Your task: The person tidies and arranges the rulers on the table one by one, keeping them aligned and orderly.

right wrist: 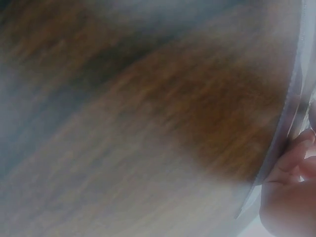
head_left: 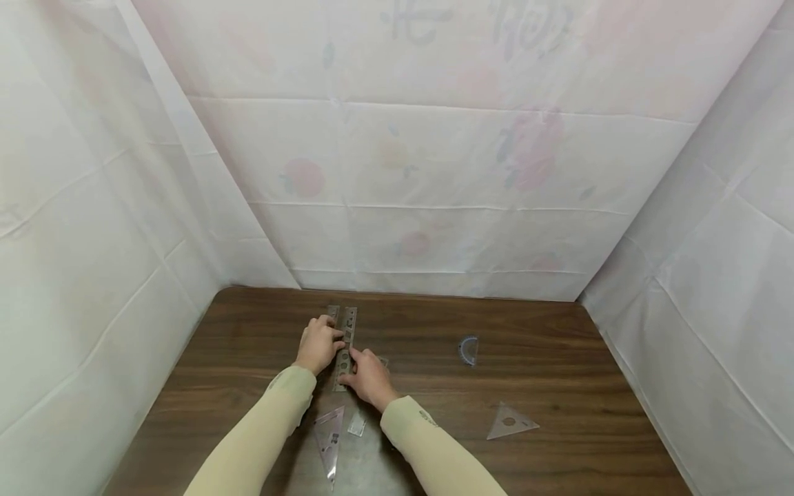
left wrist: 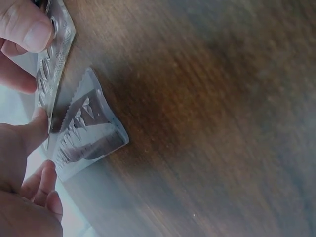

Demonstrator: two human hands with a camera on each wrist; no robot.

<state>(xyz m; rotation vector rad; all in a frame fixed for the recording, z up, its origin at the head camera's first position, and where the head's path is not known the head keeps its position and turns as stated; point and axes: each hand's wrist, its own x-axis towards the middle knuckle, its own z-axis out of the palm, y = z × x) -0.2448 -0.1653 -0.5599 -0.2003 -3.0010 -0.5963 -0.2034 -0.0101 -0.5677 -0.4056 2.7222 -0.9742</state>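
Observation:
My right hand (head_left: 371, 377) pinches a clear stencil ruler (head_left: 351, 320) with cut-out shapes along it, thumb and fingers at its near half. Just left of it, my left hand (head_left: 319, 344) holds a second clear ruler (head_left: 333, 311), which has one wavy and one toothed edge in the left wrist view. There the left thumb lies by the stencil ruler's edge, and the fingertips (left wrist: 48, 168) are at the wavy-edged ruler. The two rulers sit side by side over the table. Only a long edge and some fingers show in the right wrist view.
A pinkish set square (head_left: 329, 437) lies between the forearms. Another clear strip (head_left: 357, 422) runs partly hidden beneath my right hand. Farther right are a blue-tinted protractor (head_left: 469, 350) and a clear set square (head_left: 510, 421). White sheets wall the brown table (head_left: 558, 358).

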